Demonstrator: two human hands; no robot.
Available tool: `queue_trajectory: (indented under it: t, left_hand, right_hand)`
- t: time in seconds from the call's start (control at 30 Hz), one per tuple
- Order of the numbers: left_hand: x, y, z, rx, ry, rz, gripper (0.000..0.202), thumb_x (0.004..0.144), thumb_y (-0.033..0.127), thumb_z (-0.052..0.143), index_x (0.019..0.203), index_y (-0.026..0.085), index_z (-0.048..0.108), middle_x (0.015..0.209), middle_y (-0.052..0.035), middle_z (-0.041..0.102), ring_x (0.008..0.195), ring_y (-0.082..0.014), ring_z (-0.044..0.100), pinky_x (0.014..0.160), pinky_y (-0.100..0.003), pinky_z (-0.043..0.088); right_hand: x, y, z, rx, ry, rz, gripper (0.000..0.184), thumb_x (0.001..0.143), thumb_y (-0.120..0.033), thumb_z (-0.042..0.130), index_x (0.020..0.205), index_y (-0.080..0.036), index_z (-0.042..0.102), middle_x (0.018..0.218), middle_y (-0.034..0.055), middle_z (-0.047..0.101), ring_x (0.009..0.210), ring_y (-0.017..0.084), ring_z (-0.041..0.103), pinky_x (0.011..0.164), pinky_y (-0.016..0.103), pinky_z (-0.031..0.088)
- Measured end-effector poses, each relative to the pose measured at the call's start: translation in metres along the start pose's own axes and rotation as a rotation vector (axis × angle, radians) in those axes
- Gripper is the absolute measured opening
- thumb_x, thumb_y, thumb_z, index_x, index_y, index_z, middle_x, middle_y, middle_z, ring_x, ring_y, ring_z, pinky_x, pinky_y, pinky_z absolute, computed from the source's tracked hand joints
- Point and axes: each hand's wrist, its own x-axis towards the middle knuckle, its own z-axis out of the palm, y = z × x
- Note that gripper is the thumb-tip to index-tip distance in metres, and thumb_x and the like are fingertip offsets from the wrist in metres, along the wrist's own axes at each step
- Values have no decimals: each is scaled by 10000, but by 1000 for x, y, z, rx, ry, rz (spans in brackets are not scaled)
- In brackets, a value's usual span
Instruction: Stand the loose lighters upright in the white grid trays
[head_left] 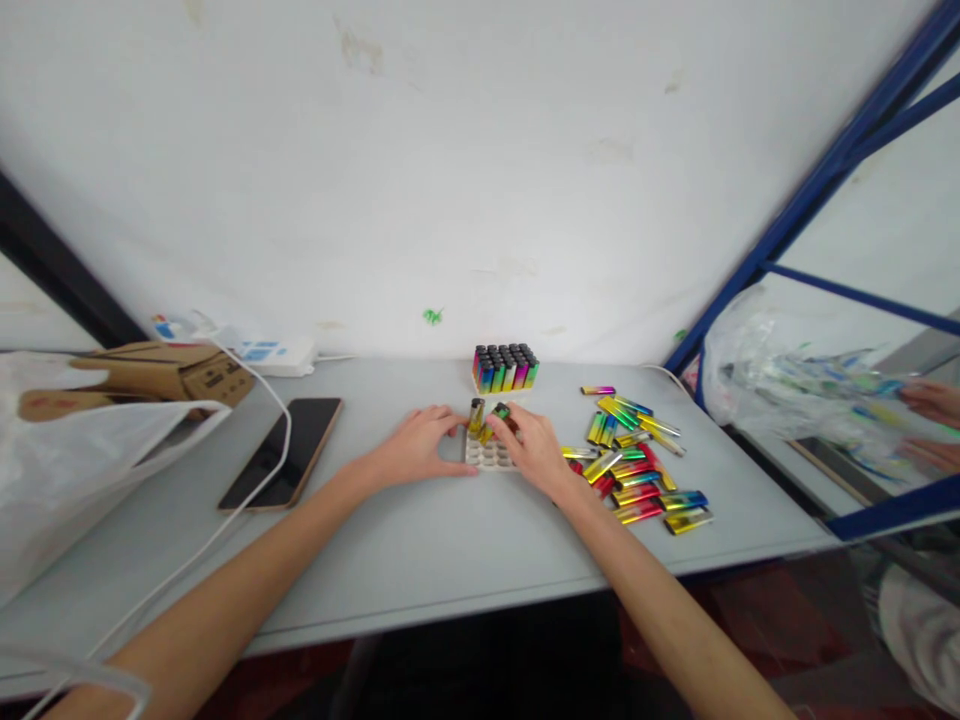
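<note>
A white tray with rows of holes (493, 457) lies on the table between my hands. A yellowish lighter (476, 416) stands upright at its far left corner. My left hand (420, 447) is spread beside the tray's left edge, the thumb against the near corner and the fingertips by the standing lighter. My right hand (536, 447) reaches over the right part of the tray. Its fingers are closed on a green-and-gold lighter (501, 411), tilted above the holes; its lower end is partly hidden.
Behind stands a block of upright black-topped lighters (506, 369). Several loose shiny lighters (634, 470) lie to the right. At left are a phone (285, 452), a white cable (259, 490), a cardboard box (172, 375) and a plastic bag (82, 450). Another person's hands (934, 425) show at far right.
</note>
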Motion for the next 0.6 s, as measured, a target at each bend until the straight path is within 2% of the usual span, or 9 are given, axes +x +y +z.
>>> queue_trajectory:
  t: [0.1, 0.27, 0.33, 0.47, 0.6]
  left_hand:
    - [-1, 1, -1, -8, 11, 9, 659, 806, 715, 811, 1220, 214, 705, 1118, -72, 707, 1064, -296, 664, 952, -386, 468]
    - [-1, 4, -1, 8, 18, 0, 619, 811, 714, 812, 1160, 214, 707, 1124, -78, 716, 1051, -298, 671, 952, -395, 469]
    - [-1, 3, 0, 19, 11, 3, 610, 811, 699, 819, 1154, 208, 702, 1134, -84, 716, 1072, -304, 671, 959, -397, 469]
    - [2, -1, 1, 36, 9, 16, 571, 842, 690, 779, 1127, 202, 699, 1123, -92, 718, 1076, -309, 670, 937, -396, 474]
    - [4, -6, 1, 30, 17, 25, 566, 817, 721, 769, 1076, 224, 700, 1072, -68, 715, 1018, -293, 674, 901, -384, 477]
  right_hand:
    - [-1, 2, 0, -94, -71, -84, 287, 1143, -412, 470, 1041, -198, 631, 932, 76, 724, 846, 230, 669, 798, 328, 507]
    - [3, -8, -1, -346, -159, -279, 321, 1166, -366, 387, 1198, -164, 634, 1143, 151, 711, 1101, 297, 654, 1000, 433, 520]
    - [7, -14, 0, -441, -161, -272, 354, 1165, -392, 385, 1251, -155, 633, 1174, 163, 716, 1121, 305, 649, 1013, 449, 517]
    - [11, -21, 4, -599, -128, -159, 409, 1145, -474, 437, 1273, -145, 645, 1185, 181, 725, 1134, 309, 648, 991, 437, 514]
    - [10, -22, 6, -595, -184, -136, 375, 1136, -481, 480, 1216, -165, 665, 1152, 147, 747, 1115, 282, 663, 991, 410, 503]
